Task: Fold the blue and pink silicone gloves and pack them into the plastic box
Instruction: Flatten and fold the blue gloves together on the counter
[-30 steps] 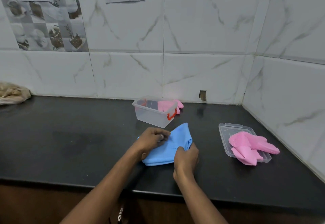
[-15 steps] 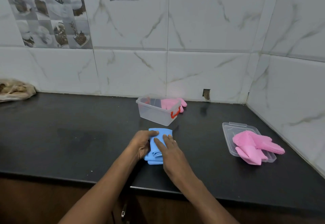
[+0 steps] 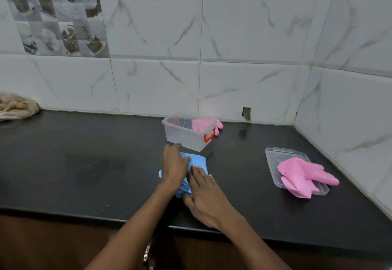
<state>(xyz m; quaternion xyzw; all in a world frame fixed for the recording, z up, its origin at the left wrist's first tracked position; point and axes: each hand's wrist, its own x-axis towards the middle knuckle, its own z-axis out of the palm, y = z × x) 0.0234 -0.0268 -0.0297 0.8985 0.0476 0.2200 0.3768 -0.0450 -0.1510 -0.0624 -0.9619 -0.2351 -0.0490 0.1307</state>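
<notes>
A folded blue silicone glove (image 3: 196, 160) lies on the black counter just in front of the clear plastic box (image 3: 186, 137). My left hand (image 3: 174, 167) lies flat on its left part with straight fingers pointing toward the box. My right hand (image 3: 204, 193) presses flat on its right and near part, thumb at the near edge. A pink glove (image 3: 206, 124) hangs over the box's far rim. Another pink glove (image 3: 305, 174) lies on the clear lid (image 3: 275, 159) at the right.
The black counter (image 3: 84, 163) meets tiled walls at the back and right. A bag of brownish items (image 3: 14, 106) sits at the far left against the wall. The box has a red latch (image 3: 209, 137).
The blue glove went from a wide flat piece to a narrow folded bundle. Both hands shifted from pinching its edges to pressing flat on top of it.
</notes>
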